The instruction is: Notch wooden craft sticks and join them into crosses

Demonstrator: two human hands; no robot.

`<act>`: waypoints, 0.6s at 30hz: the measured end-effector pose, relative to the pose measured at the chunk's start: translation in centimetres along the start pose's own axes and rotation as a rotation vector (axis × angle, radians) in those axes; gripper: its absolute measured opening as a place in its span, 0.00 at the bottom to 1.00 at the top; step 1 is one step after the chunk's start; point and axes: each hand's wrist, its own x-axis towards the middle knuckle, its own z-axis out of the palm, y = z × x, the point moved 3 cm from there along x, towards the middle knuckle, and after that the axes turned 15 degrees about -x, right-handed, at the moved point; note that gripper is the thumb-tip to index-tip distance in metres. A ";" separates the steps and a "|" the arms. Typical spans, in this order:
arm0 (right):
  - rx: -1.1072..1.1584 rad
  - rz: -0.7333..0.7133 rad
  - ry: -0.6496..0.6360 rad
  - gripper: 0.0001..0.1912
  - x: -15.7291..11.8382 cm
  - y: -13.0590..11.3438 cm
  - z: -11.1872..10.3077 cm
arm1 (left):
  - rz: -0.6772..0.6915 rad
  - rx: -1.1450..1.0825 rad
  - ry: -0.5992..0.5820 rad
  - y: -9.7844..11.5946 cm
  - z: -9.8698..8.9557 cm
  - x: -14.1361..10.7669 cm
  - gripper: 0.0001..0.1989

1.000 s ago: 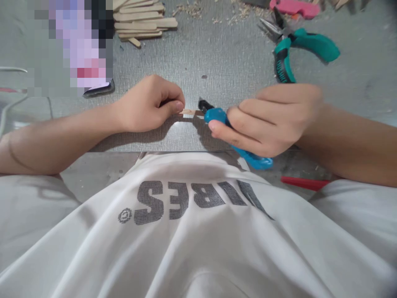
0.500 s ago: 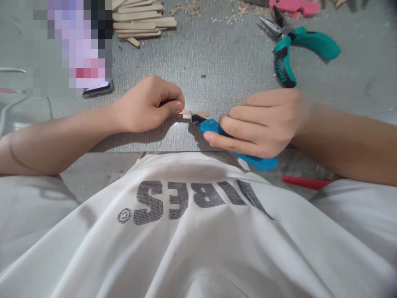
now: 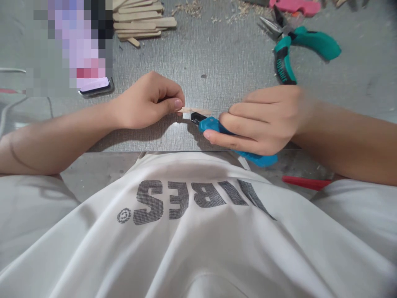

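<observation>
Lighting is soft and middling, with a pale sheen on the counter [image 3: 173, 58] between the left hand [image 3: 151, 101] and right hand [image 3: 263, 120]. Shadows fall below both hands, toward the white shirt [image 3: 192, 248], so the light appears to come from above and beyond. The right wrist [image 3: 305, 109] is smeared by blur. Pixel blocks mask most of the phone [image 3: 95, 85]. The outer edges look stretched and soft.

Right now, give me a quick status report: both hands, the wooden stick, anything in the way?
Left hand pinching wooden stick. Right hand gripping blue cutter, black tip at stick. Pliers beyond right hand, apart from stick.
</observation>
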 end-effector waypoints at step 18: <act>0.044 0.009 0.007 0.09 0.0 -0.2 -0.3 | 0.028 -0.017 0.021 0.1 -0.1 0.0 0.14</act>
